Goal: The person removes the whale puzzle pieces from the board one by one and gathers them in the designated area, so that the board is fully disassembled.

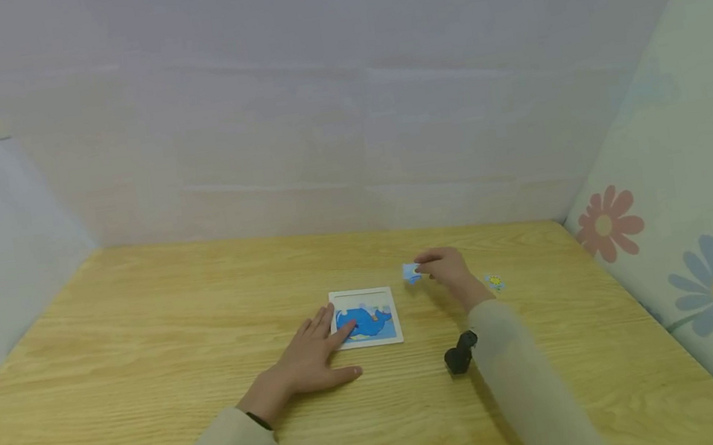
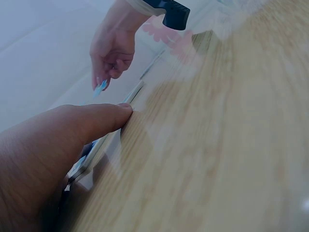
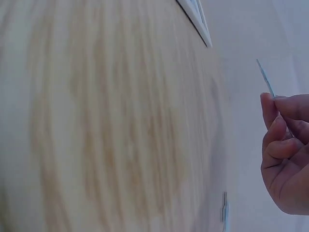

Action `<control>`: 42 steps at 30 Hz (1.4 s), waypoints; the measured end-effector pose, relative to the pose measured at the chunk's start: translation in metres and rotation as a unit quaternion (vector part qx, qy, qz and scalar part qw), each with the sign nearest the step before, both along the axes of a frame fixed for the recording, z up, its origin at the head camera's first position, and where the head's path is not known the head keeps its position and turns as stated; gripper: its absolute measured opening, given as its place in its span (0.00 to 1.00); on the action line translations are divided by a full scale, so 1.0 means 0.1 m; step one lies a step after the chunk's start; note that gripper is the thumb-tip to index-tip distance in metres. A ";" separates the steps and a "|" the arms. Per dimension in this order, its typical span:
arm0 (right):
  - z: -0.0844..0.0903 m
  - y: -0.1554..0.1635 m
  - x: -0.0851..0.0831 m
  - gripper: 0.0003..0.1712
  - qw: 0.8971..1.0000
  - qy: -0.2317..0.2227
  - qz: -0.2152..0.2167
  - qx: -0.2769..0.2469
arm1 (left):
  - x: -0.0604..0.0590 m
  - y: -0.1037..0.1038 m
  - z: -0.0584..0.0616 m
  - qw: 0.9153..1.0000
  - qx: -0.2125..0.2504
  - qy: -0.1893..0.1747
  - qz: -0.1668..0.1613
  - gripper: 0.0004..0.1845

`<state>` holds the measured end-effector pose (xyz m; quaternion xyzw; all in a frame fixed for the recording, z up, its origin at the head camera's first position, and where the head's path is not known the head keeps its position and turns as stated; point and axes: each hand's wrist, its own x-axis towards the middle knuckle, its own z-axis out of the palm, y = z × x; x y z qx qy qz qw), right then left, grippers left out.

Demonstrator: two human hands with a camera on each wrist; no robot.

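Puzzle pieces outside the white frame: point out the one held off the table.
The pale-blue piece pinched in the right hand; the yellow-patterned piece instead lies on the table, to the right of that hand.

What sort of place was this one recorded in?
Possibly a screened-off tabletop recording corner, judging by the wood-grain tabletop, the creased pale sheeting behind it and the flower-printed covering along the right side.

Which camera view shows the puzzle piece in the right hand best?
The head view: the puzzle piece shows its printed face there, pinched by the right hand. The right wrist view has it nearly edge-on, a thin sliver; the left wrist view shows only a small blue bit of it.
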<state>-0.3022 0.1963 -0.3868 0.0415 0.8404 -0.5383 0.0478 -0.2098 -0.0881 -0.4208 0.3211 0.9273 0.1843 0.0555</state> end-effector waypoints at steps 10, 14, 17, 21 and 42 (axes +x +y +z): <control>0.02 0.17 0.02 0.17 1.000 -0.001 0.003 0.025 | -0.02 -0.01 0.02 1.000 -0.010 0.003 0.004 0.41; 0.03 0.19 0.04 0.17 0.999 -0.009 -0.001 0.033 | -0.01 -0.02 0.03 1.000 -0.008 -0.001 0.004 0.41; 0.03 0.19 0.07 0.17 0.999 -0.012 0.002 0.046 | 0.00 -0.03 0.02 1.000 -0.007 -0.005 0.004 0.41; 0.00 0.19 0.08 0.17 0.998 -0.021 0.002 0.058 | 0.01 -0.05 0.02 1.000 -0.005 -0.005 0.007 0.41; -0.05 0.18 -0.01 0.17 0.996 -0.042 0.021 0.080 | 0.02 -0.08 0.01 1.000 -0.004 -0.006 0.012 0.42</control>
